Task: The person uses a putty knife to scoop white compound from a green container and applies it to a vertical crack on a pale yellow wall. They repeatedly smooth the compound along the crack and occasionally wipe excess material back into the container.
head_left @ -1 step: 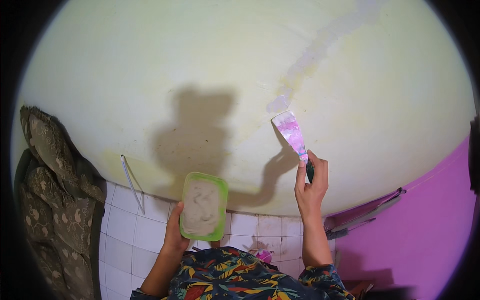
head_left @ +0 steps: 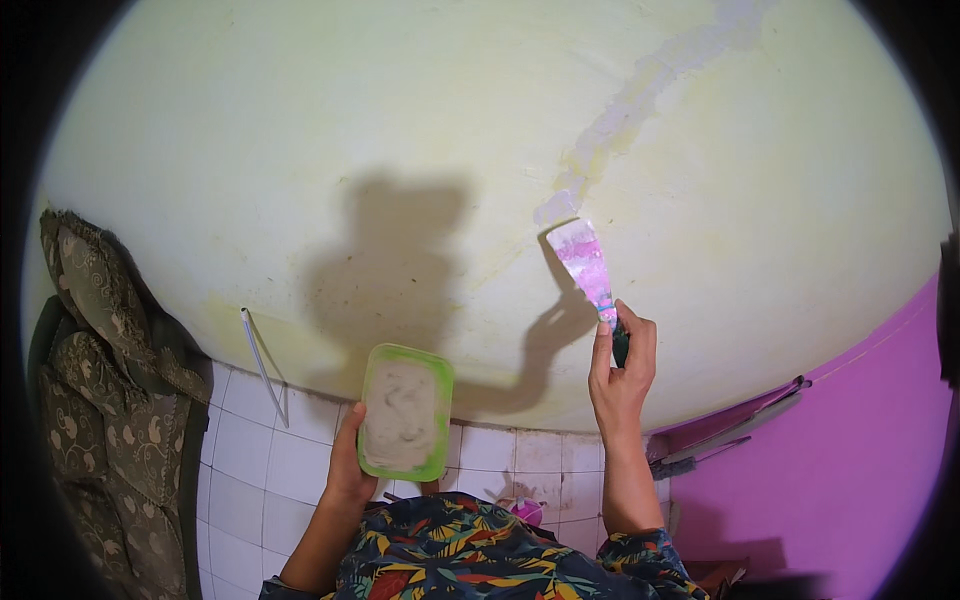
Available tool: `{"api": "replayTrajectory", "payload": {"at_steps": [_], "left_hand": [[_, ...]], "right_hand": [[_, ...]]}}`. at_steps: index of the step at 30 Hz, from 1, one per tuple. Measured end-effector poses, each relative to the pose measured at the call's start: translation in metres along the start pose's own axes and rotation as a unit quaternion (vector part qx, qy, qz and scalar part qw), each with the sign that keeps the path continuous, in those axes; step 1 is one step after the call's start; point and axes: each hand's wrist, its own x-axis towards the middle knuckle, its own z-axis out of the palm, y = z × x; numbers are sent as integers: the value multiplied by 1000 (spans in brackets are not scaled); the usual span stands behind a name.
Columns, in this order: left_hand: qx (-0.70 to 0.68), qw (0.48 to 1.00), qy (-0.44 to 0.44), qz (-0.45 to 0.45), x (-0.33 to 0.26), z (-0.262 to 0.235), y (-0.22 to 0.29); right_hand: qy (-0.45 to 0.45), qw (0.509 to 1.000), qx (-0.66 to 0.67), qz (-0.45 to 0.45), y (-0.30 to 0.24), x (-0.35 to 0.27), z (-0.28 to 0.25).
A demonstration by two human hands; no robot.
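Putty knife (head_left: 583, 265) is held up in the right hand (head_left: 620, 370), whose grip is closed tight around its handle; the blade tip is touching the pale yellow wall (head_left: 300, 150) at the low end of a patched crack (head_left: 640, 90). A green tub (head_left: 405, 412) of grey paste is gripped in the left hand (head_left: 350, 465), near the white tiles (head_left: 250, 450). Patterned cloth (head_left: 100, 350) is hung at the left. A purple wall (head_left: 850, 450) is seen at the right. Much bare wall is left open far up.

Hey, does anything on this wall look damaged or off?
Yes. A ragged pale streak of patchy filler runs diagonally down the pale yellow wall, ending just above the pink-smeared putty knife blade in the right hand. The left hand holds a green-rimmed tub of grey paste.
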Motion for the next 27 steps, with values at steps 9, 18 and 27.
{"api": "replayTrajectory", "payload": {"at_steps": [9, 18, 27], "left_hand": [[1, 1000, 5, 15, -6, 10, 8], [25, 999, 24, 20, -7, 1, 7], [1, 1000, 3, 22, -7, 4, 4]], "right_hand": [[12, 1000, 12, -5, -22, 25, 19], [27, 990, 132, 36, -34, 26, 28], [-56, 969, 206, 125, -23, -39, 48]]}}
